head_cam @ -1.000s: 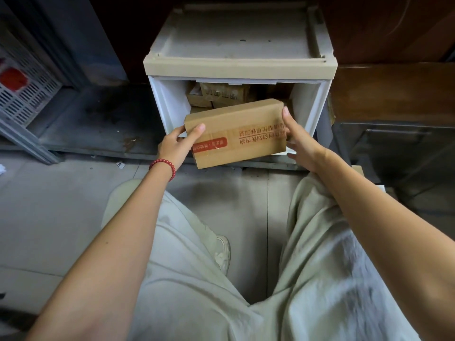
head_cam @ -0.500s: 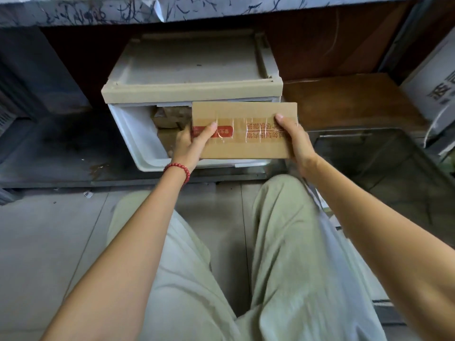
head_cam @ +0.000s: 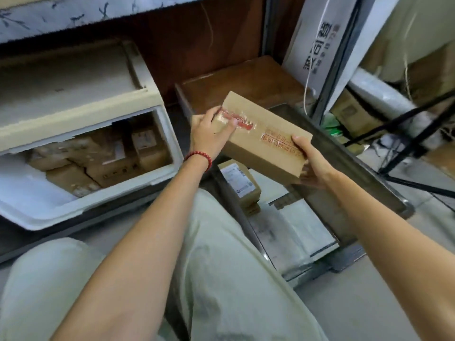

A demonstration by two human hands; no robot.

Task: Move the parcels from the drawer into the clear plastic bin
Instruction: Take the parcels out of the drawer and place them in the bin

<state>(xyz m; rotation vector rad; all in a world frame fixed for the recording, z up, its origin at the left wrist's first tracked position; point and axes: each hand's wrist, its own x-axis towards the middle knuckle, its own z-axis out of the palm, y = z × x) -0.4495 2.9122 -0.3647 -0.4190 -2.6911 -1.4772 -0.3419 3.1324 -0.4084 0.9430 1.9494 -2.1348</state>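
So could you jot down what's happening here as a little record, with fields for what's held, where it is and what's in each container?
Held item: cardboard box with tape and red print on top
Grip: left hand holds one end, right hand the other, thumb on top
Position: in the air over the clear plastic bin, not yet set down
In the bin: small labelled box, white mailers
Drawer: drawer open, several parcels inside
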